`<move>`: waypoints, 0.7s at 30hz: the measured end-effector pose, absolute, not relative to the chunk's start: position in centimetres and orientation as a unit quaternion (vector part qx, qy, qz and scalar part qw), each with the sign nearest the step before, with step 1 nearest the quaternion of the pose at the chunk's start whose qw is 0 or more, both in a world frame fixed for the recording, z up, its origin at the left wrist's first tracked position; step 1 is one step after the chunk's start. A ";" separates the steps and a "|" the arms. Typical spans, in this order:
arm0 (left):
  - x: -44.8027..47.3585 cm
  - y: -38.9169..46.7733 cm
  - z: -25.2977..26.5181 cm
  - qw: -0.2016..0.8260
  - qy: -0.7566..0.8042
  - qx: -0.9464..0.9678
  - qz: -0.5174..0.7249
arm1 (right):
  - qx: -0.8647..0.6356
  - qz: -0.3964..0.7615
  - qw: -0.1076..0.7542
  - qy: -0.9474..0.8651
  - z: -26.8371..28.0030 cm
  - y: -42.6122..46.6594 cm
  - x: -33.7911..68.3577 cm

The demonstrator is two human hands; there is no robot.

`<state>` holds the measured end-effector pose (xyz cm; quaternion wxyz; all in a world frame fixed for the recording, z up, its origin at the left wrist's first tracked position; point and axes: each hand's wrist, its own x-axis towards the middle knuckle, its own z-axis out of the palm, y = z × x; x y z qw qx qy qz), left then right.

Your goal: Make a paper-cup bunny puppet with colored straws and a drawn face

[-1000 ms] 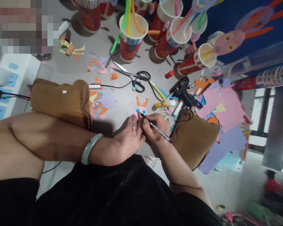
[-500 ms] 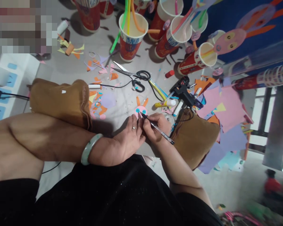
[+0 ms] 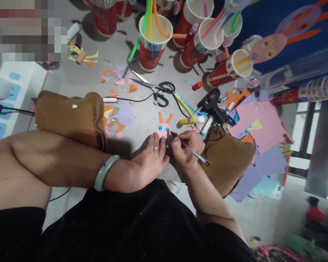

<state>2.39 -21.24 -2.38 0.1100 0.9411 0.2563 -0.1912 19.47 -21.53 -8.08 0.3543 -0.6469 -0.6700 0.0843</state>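
A small pink paper rabbit face with orange ears and blue eyes lies on the table. My left hand rests flat with its fingers stretched out, fingertips at the lower edge of the face. Closed in a writing grip, my right hand holds a pen with a clear barrel and black ends. Its tip points at the right side of the face, near the right eye; whether it touches the paper I cannot tell. Beyond the ears lie scissors with black handles, their blades parted.
Red paper cups with coloured straws stand at the back. A black glue gun and a yellow marker lie right. Brown cushions flank my arms. Paper scraps lie left, coloured sheets right.
My right hand has moved a little to the right with the pen. The pen tip has gone from near the left eye to the face's right side. My left hand stays in place.
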 end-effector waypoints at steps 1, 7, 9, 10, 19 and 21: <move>2.4 -21.3 -2.4 0.106 0.259 0.941 -0.189 | -0.647 0.091 0.355 -0.669 -8.2 -21.6 19.6; 2.3 -21.5 -2.8 0.098 0.253 0.945 -0.185 | -0.644 0.090 0.361 -0.669 -8.7 -21.5 19.7; 2.2 -21.6 -3.0 0.094 0.251 0.947 -0.178 | -0.642 0.086 0.357 -0.673 -8.7 -21.4 19.7; 2.2 -21.7 -3.1 0.090 0.253 0.947 -0.174 | -0.641 0.087 0.355 -0.676 -8.6 -21.4 19.6; 2.1 -21.7 -3.0 0.105 0.258 0.945 -0.172 | -0.620 0.068 0.365 -0.691 -7.6 -21.0 19.1; 2.1 -21.6 -3.0 0.099 0.255 0.945 -0.177 | -0.620 0.072 0.364 -0.691 -7.4 -21.1 19.0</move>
